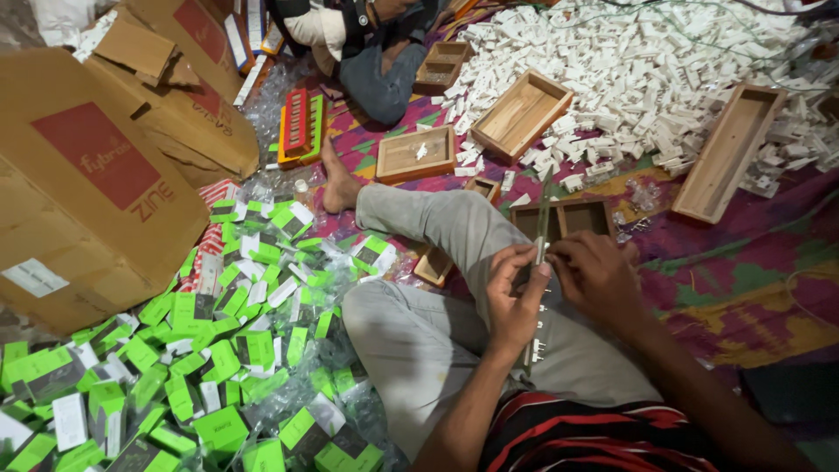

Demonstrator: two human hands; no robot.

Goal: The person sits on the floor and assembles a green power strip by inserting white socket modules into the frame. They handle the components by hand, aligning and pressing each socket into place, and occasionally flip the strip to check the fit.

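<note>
Closely over the lap, our left hand (pixel 514 301) is closed around a long thin strip (pixel 539 262) that stands nearly upright, and our right hand (pixel 597 280) pinches the same strip from the other side. Fingers hide its middle; we cannot tell what the small white pieces at its lower end are. Our grey trousers (pixel 428 341) fill the frame beneath.

Just beyond the hands a dark wooden tray (pixel 564 218) with two compartments lies on the patterned floor mat (pixel 752 280); its contents are too dim to read. Farther out, a light wooden tray (pixel 522 114) looks bare, and another (pixel 416 153) holds one small white piece. A long tray (pixel 730 153) lies against a heap of white plastic parts (pixel 647 70).

Left of us, green and white packets (pixel 218 350) lie in clear wrappers beside a cardboard box (pixel 87 192). Another person (pixel 367 44), cut off by the top edge, sits opposite.
</note>
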